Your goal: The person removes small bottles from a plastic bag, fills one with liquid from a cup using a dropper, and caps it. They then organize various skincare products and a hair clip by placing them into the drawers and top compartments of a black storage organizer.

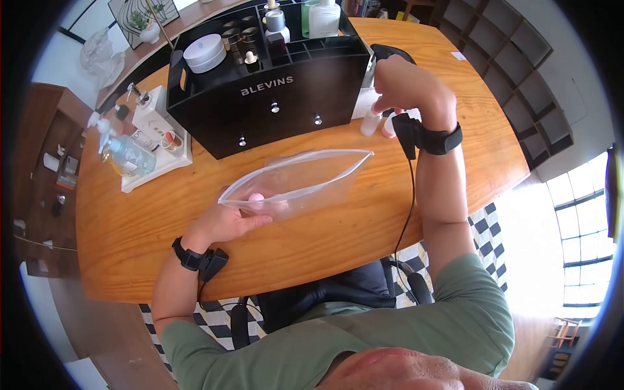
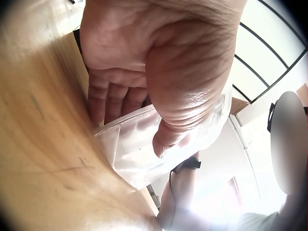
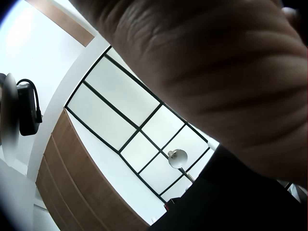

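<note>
A clear zip-top plastic bag [image 1: 325, 185] stands with its mouth parted over the wooden table. Two pink, rounded items [image 1: 257, 201] show through its left end. My left hand [image 1: 220, 224] holds that end, the thumb on the near side; in the left wrist view the fingers [image 2: 115, 100] go behind the bag [image 2: 137, 154]. My right hand [image 1: 413, 91] reaches down beside the black organizer, its fingertips right at the top of a small translucent bottle [image 1: 370, 124]. A small pink-and-white container [image 1: 389, 126] stands next to it. Whether the fingers grip the bottle, I cannot tell.
The black BLEVINS organizer [image 1: 273, 97] with drawers holds jars and bottles on top. To its left, a white tray [image 1: 162, 168] bears pump bottles and a lipstick [image 1: 171, 141]. A black cable [image 1: 408, 214] hangs from the right wrist camera over the table edge.
</note>
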Available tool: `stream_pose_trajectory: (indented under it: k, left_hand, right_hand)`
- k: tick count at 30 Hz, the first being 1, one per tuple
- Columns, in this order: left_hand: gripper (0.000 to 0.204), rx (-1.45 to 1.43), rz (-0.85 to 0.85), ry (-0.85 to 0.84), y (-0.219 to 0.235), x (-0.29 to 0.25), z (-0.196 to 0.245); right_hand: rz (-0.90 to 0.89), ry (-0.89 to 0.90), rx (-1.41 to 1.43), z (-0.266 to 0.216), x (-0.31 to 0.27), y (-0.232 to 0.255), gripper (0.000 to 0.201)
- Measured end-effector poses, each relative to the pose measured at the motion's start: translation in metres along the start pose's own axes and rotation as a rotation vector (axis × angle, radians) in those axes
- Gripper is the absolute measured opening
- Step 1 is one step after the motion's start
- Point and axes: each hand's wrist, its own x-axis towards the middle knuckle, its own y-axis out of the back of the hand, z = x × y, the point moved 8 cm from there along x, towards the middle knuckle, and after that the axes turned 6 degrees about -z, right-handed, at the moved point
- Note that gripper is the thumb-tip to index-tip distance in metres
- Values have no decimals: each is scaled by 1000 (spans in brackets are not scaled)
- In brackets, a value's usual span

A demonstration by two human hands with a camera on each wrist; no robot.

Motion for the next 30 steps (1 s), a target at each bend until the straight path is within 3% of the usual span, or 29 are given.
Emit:
stream_pose_trajectory:
  k: [7, 9, 12, 14, 16, 18, 20, 21, 23, 24, 26, 27, 30]
  left_hand:
    - [37, 44, -8, -4, 2, -1, 6]
    - [42, -25, -78, 45, -1, -1, 2]
    - [43, -23, -55, 50, 0, -2, 1]
    - [44, -67, -43, 59, 0, -1, -2]
    - [43, -51, -60, 35, 0, -1, 1]
    - [42, -55, -59, 38, 0, 0, 0]
    - [41, -53, -63, 36, 0, 0, -2]
    - [40, -58, -63, 34, 0, 0, -2]
    - [40, -62, -67, 30, -1, 1, -1]
    - [40, -50, -63, 36, -1, 1, -1]
    - [40, -36, -61, 44, 0, 1, -2]
    - [40, -32, -59, 29, 0, 1, -1]
    - [40, -34, -58, 15, -1, 1, -3]
  right_hand:
    - [-54, 106, -15, -11, 13, -17, 18]
    - [-123, 61, -39, -15, 9, -15, 18]
    - [-82, 89, -40, -17, 3, -6, 19]
    - [-152, 36, -10, -21, -9, 0, 21]
    - [-5, 176, -7, -31, -32, 16, 21]
    - [24, 166, 148, -30, -54, 30, 19]
    - [128, 462, -2, -49, -74, 48, 19]
    - [126, 462, -1, -50, -78, 48, 19]
    - [312, 592, 222, -55, -94, 65, 14]
    - [313, 589, 224, -60, -96, 63, 14]
    - [403, 728, 537, -72, -105, 68, 12]
    - [360, 743, 423, -73, -105, 67, 26]
    - [396, 859, 390, -77, -107, 67, 27]
